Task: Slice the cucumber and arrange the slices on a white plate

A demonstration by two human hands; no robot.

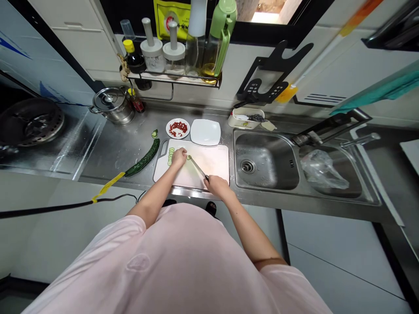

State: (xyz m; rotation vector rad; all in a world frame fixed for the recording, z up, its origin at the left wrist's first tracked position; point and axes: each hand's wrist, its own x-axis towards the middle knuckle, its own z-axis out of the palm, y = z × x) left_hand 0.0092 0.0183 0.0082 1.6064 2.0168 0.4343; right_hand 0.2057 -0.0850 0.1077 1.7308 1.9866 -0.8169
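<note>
My right hand [218,186] is wrapped round the handle of a kitchen knife [198,167], its blade slanting up and left over the white cutting board [212,159]. By the blade's tip lies a small cucumber slice [188,157]. My left hand [178,157] rests over the board just left of it, fingers bent and pressed together; whatever they hold is hidden. Left of that hand is a row of cucumber slices [170,156]. A whole dark green cucumber [144,160] lies on the counter beside the board, with cut cucumber ends [154,134] above it.
Behind the board stand a plate of chopped red pepper [178,128] and a white square plate [205,132]. A sink [266,161] is to the right, a lidded pot [113,104] and a wok [31,120] to the left. Bottles and jars fill a wall rack [175,78].
</note>
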